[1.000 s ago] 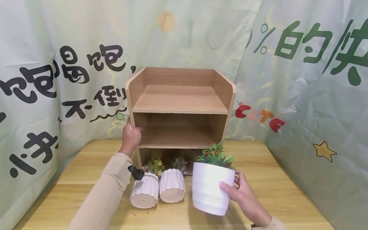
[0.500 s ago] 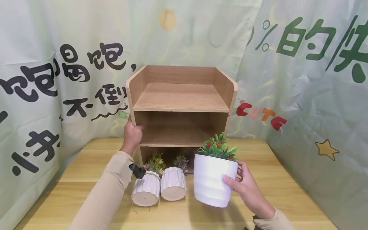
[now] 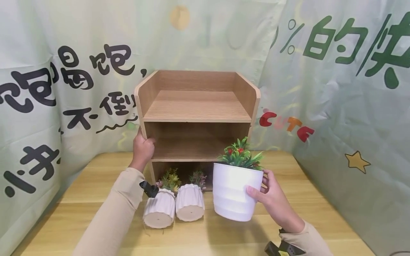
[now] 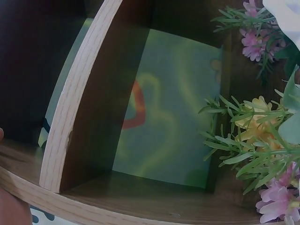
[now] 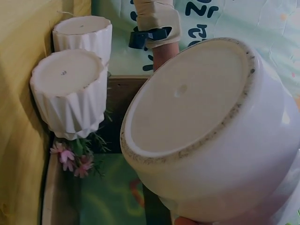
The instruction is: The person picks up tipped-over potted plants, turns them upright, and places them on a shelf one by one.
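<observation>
My left hand (image 3: 142,150) grips the left side panel of a wooden shelf unit (image 3: 196,106) at the middle level, its thumb on the inner side. A smooth white flowerpot (image 3: 236,192), with green leaves (image 3: 241,157) and small red blooms, is held up in front of the unit's right half. My right hand (image 3: 274,202) holds this pot from the right, thumb on the near wall and fingers behind. Its round base (image 5: 187,101) faces the right wrist camera, tilted. The left wrist view shows the unit's upright board (image 4: 79,98) up close.
Two small ribbed white pots (image 3: 159,206) lie tipped over before the lowest compartment, bases toward me. Yellow flowers (image 4: 258,117) and pink flowers (image 4: 276,197) reach into it. A printed cloth (image 3: 205,35) hangs behind the wooden table (image 3: 307,202).
The white flowerpot and my right hand have risen and come nearer to the shelf unit. My left hand keeps its place on the side panel. The head view has shifted slightly.
</observation>
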A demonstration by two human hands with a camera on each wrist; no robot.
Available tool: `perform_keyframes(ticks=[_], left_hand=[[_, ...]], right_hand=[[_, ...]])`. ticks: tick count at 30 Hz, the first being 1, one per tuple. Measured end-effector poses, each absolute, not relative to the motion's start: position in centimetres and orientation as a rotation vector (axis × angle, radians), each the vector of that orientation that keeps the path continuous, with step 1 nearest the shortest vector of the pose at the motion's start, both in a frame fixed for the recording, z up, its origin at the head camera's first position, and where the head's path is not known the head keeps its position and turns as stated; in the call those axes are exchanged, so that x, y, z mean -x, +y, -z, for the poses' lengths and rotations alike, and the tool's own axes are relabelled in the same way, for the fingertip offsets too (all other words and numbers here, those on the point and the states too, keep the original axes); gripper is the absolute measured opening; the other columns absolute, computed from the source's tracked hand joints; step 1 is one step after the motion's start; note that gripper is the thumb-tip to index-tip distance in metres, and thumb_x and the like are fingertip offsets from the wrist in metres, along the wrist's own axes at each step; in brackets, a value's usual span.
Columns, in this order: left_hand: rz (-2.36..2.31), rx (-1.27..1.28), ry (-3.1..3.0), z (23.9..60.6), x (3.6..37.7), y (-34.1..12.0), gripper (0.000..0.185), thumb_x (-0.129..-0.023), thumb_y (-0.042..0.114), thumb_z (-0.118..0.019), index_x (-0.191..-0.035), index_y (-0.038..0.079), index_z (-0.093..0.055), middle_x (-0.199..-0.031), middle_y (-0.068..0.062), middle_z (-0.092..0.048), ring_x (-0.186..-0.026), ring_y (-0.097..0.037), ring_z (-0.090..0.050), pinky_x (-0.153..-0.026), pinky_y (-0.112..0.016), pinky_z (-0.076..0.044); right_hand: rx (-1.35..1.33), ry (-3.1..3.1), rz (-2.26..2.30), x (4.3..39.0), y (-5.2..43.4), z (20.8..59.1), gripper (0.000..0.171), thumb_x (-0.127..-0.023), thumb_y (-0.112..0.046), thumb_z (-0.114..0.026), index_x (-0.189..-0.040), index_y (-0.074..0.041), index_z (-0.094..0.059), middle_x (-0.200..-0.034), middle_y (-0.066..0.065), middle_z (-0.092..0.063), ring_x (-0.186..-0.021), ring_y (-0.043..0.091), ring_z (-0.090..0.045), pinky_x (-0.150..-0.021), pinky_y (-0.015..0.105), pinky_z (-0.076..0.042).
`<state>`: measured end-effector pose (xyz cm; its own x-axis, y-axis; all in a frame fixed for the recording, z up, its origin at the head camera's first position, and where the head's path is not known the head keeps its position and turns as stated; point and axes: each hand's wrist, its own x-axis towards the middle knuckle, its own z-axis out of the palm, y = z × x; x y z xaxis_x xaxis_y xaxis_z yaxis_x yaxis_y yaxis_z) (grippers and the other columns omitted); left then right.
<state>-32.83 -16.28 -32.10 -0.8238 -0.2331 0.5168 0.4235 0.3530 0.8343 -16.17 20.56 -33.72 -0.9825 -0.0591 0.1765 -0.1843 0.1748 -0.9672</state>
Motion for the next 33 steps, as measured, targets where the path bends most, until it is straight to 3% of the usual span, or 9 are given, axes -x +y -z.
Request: perform_keyframes(ticks=[10, 23, 33], left_hand=[[1.511, 0.169, -2.062, 32.2, 32.9, -16.3, 0.056, -0.079, -0.002, -0.045, -0.135, -0.003, -0.045, -0.124, -0.03, -0.056, -0.117, -0.04, -0.05, -0.104, -0.051, -0.035], [1.504, 0.154, -2.08, 32.1, 32.9, -16.1, 0.059, -0.08, 0.0, -0.046, -0.138, -0.001, -0.043, -0.127, -0.03, -0.054, -0.118, -0.04, -0.049, -0.104, -0.051, -0.035], [1.5, 0.154, -2.069, 32.3, 33.0, -16.2, 0.058, -0.08, 0.001, -0.046, -0.138, -0.001, -0.043, -0.127, -0.029, -0.054, -0.118, -0.039, -0.049, -0.104, -0.05, -0.035]], right_hand=[[-0.292, -2.369, -1.805, 16.7, 21.1, 32.1, 0.075, -0.088, -0.015, -0.066, -0.143, 0.001, -0.017, -0.13, 0.026, -0.046, -0.115, 0.041, -0.054, -0.086, 0.038, -0.053], [-0.335, -2.345, -1.744, 17.0, 21.0, 30.9, 0.071, -0.089, -0.017, -0.064, -0.142, -0.001, -0.019, -0.128, 0.025, -0.048, -0.112, 0.041, -0.055, -0.085, 0.034, -0.052], [-0.365, -2.24, -1.744, 17.4, 20.4, 29.7, 0.067, -0.087, -0.011, -0.063, -0.14, -0.002, -0.023, -0.127, 0.023, -0.049, -0.103, 0.029, -0.057, -0.079, 0.026, -0.052]])
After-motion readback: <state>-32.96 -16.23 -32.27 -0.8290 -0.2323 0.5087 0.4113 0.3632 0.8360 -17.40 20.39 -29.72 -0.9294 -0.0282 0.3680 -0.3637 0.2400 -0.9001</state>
